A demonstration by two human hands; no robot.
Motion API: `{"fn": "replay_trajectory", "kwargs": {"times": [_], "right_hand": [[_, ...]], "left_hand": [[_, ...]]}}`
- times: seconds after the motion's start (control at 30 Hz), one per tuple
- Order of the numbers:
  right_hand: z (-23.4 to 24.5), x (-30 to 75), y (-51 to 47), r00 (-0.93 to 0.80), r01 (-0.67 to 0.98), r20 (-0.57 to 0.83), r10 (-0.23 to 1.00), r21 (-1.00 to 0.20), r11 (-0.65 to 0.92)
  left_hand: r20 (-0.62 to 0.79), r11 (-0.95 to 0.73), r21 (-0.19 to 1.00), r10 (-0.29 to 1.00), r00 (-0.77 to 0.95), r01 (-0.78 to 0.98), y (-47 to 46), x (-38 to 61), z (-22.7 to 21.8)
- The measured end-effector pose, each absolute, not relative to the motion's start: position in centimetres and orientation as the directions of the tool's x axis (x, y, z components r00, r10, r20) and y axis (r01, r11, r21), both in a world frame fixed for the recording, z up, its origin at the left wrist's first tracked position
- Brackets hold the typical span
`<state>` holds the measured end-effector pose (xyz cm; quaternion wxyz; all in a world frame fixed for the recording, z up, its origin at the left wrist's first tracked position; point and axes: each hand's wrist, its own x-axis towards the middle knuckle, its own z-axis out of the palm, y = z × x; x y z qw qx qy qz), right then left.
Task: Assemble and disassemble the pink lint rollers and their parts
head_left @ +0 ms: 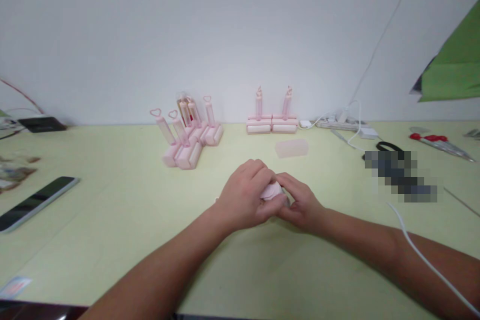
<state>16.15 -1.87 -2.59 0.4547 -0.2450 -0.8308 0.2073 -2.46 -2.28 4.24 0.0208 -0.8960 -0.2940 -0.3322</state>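
Over the middle of the table, my left hand [247,195] is closed around a small pale pink rounded object [271,190]. My right hand [300,202] grips the same object from the other side, its fingertips close to those of my left. The fingers hide most of the object, so its kind cannot be made out. Beyond my hands lies a flat translucent pink piece [291,148]. Farther back, two pink blocks [272,128] stand side by side with upright clear pink tubes [258,106]. To the left are several similar pink blocks [189,154] with heart-shaped loops on their tubes.
A phone [39,202] lies at the left. Toward the right are a power strip [330,124] with white cables, a black strap [390,147] beside a blurred-out item, and a red-handled tool [442,145]. A white cable [420,252] passes over my right forearm.
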Motion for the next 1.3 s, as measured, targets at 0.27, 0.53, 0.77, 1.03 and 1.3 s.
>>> {"fn": "replay_trajectory", "kwargs": {"times": [0.27,0.53,0.77,1.03,1.3], "right_hand": [[-2.7,15.6,-1.9,-0.491,0.202,0.614,0.618,-0.610,0.766],[-3.5,14.9,-1.4,-0.539,0.315,0.463,0.704,-0.664,0.678],[-3.6,15.0,-1.5,-0.548,0.394,0.433,0.716,-0.621,0.677],[-3.0,15.2,-1.8,-0.593,0.383,0.420,0.688,-0.604,0.699],[-3.0,15.4,-1.6,-0.592,0.373,0.431,0.682,-0.603,0.705]], "left_hand": [[0.639,-0.779,0.119,0.535,0.553,0.615,-2.5,-2.0,4.2],[0.645,-0.758,0.138,0.557,0.523,0.638,-1.9,-2.5,4.2],[0.549,-0.760,0.251,0.622,0.558,0.600,-1.9,-2.6,4.7],[0.492,-0.765,0.330,0.639,0.591,0.552,-1.9,-2.9,5.1],[0.502,-0.774,0.346,0.630,0.592,0.531,-1.8,-3.3,5.1]]}}
